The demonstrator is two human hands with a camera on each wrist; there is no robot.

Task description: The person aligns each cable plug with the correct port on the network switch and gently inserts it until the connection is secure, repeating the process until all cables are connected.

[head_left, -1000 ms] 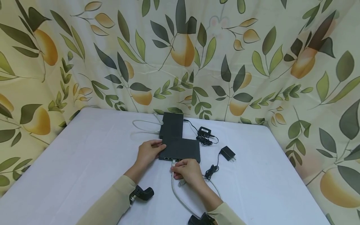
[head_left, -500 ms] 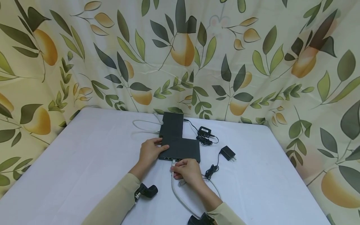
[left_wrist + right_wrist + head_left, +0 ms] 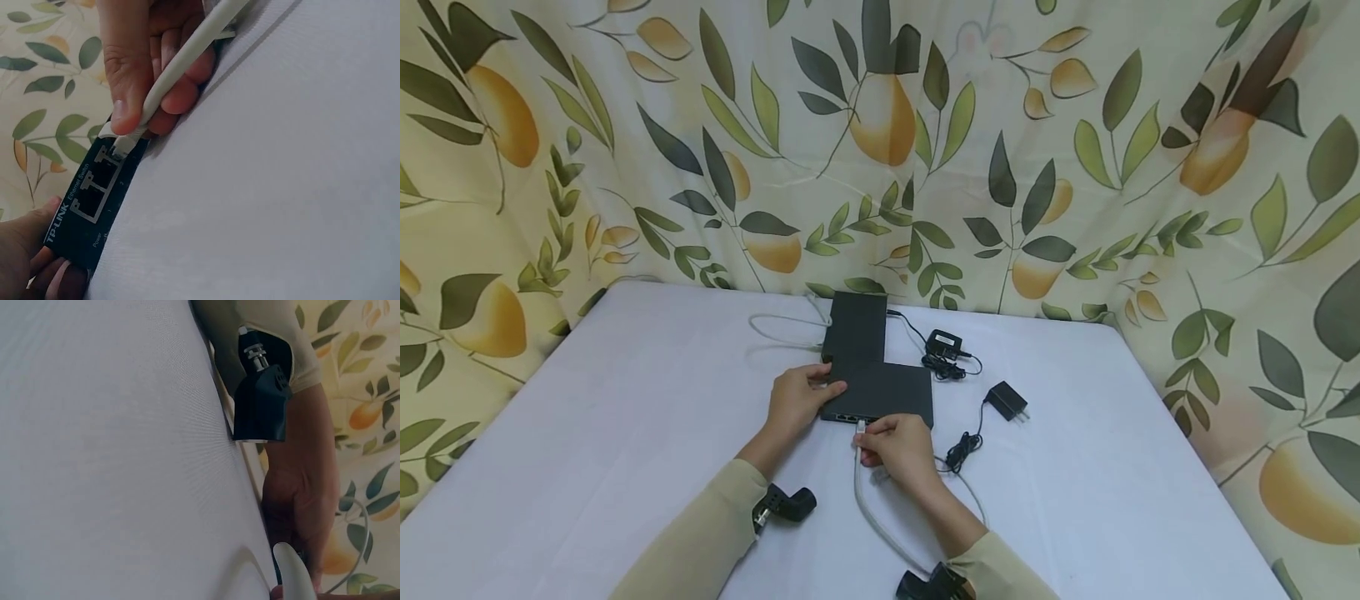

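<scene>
A black Ethernet switch [image 3: 891, 390] marked TP-LINK lies with its row of ports facing the body. My left hand [image 3: 795, 400] grips its left end, thumb on top and fingers beneath, as the left wrist view shows. With thumb and fingers, my right hand [image 3: 901, 450] pinches a pale grey Ethernet cable [image 3: 867, 505] just behind its plug. That clear plug [image 3: 125, 145] sits right at a port in the front of the switch; three ports to its left show bare. In the right wrist view the cable [image 3: 292, 572] crosses in front of my left hand [image 3: 306, 494].
Behind stands a second black box [image 3: 855, 327] with a pale looped cable [image 3: 782, 317] on its left and a power adapter [image 3: 943, 343] on its right. Another adapter [image 3: 1006, 401] with a bundled cord [image 3: 962, 452] lies on the white table [image 3: 625, 433]. A patterned curtain [image 3: 880, 167] hangs behind.
My left hand has shifted slightly to the right on the switch, its thumb further over the top. My right hand keeps its pinch on the cable; the head view has tilted a little.
</scene>
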